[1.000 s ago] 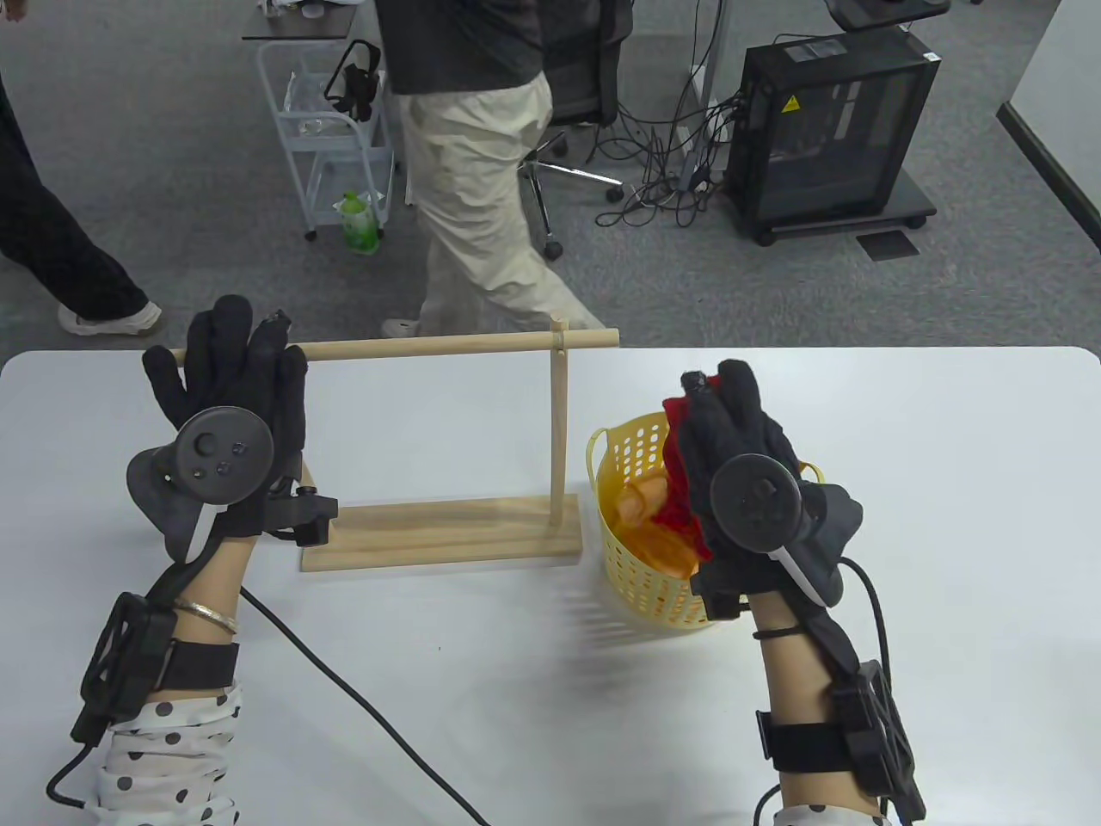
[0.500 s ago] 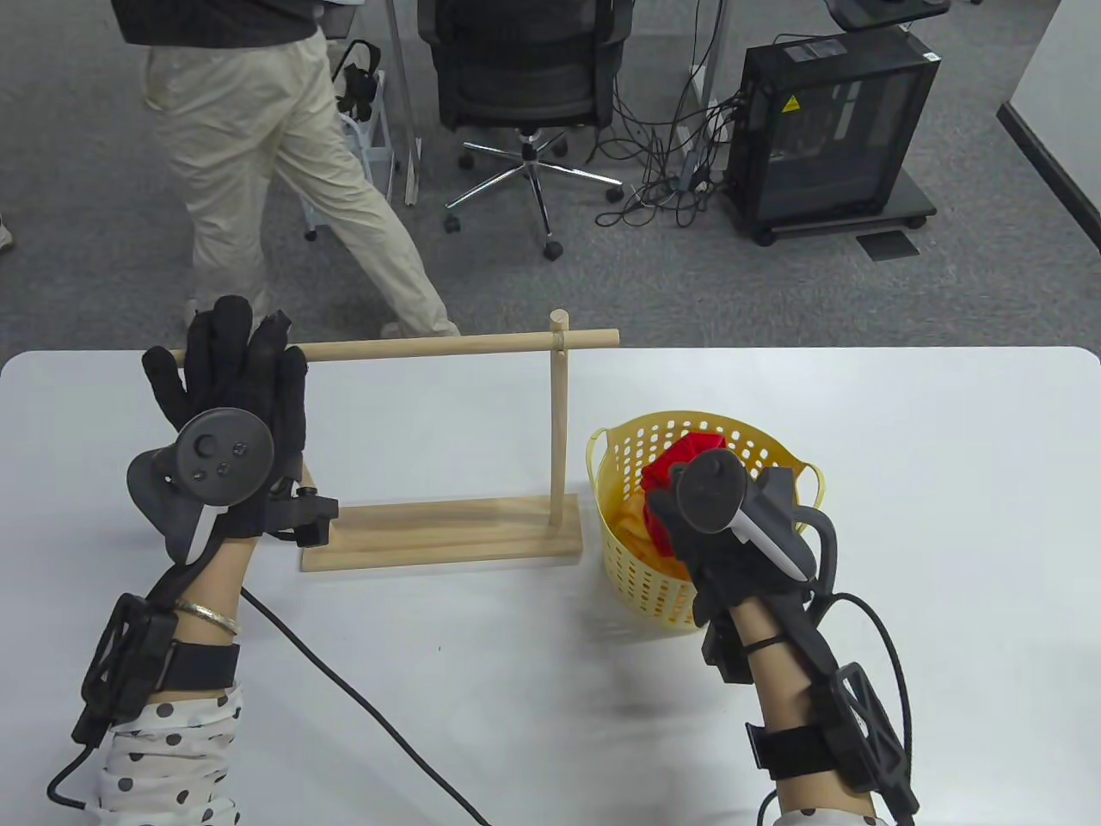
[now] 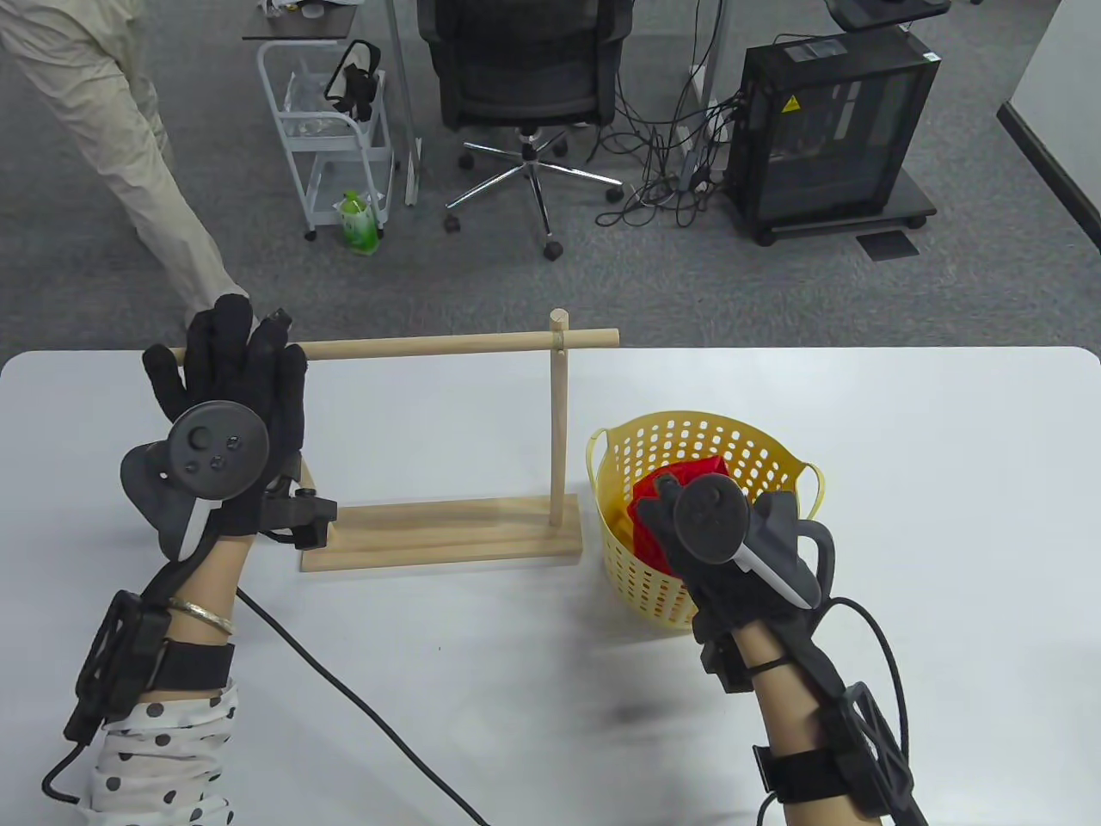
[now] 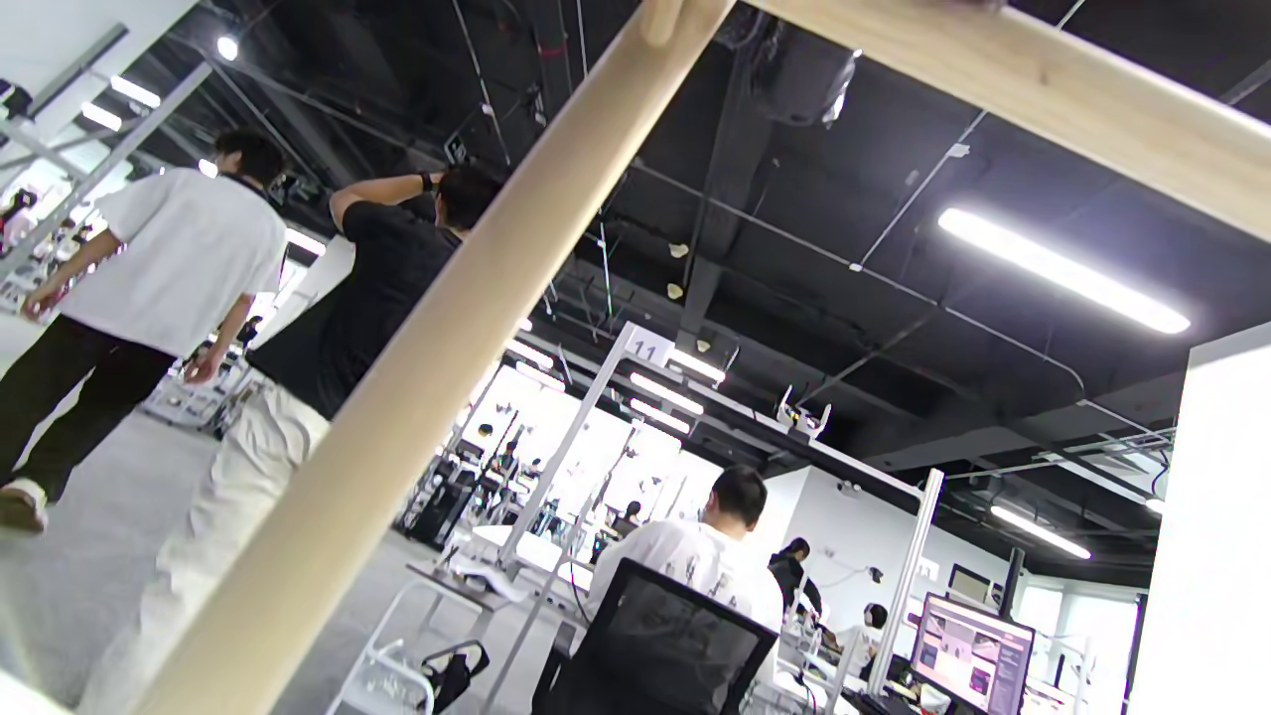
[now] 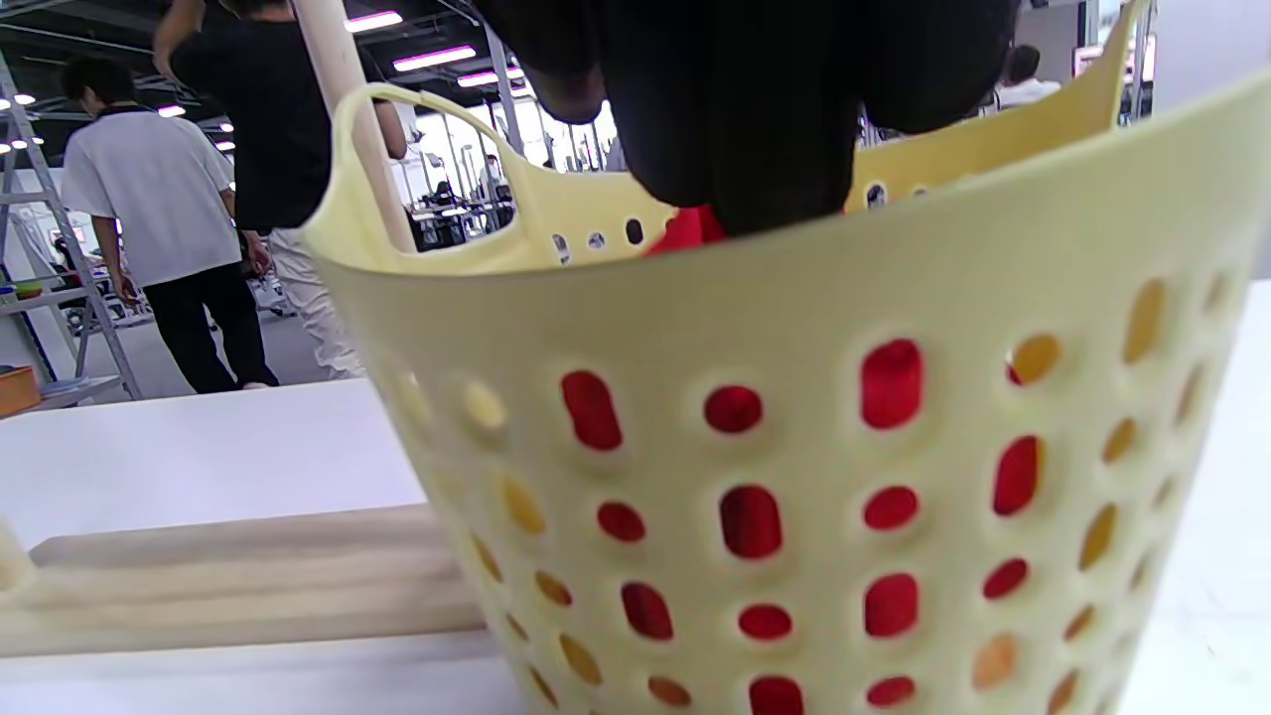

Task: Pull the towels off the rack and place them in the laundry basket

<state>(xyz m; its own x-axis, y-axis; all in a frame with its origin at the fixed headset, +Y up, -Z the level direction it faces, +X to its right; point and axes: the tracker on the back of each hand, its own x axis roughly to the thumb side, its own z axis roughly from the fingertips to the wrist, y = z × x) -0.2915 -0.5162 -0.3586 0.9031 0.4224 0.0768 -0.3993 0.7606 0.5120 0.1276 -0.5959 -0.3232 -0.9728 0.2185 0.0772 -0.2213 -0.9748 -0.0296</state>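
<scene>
The wooden rack (image 3: 439,538) stands mid-table, and no towel hangs on its rail (image 3: 430,347). My left hand (image 3: 225,361) rests with straight fingers on the rail's left end. The left wrist view shows only the rail (image 4: 417,377) from below, with no fingers in sight. To the right of the rack stands the yellow laundry basket (image 3: 774,447). My right hand (image 3: 661,514) reaches down into it and holds the red towel (image 3: 697,471). The fingertips (image 5: 740,149) are hidden behind the basket wall (image 5: 794,328). Orange cloth (image 5: 576,655) shows through the lower holes.
A black cable (image 3: 344,680) runs across the table's front left. Beyond the far edge are an office chair (image 3: 525,86), a white cart (image 3: 331,129), a green bottle (image 3: 357,222) and a computer case (image 3: 834,129). A person (image 3: 103,129) walks at the top left.
My right hand has gone down with the red towel from above the basket into it. The person behind the table has walked off to the left. My left hand has stayed on the rail.
</scene>
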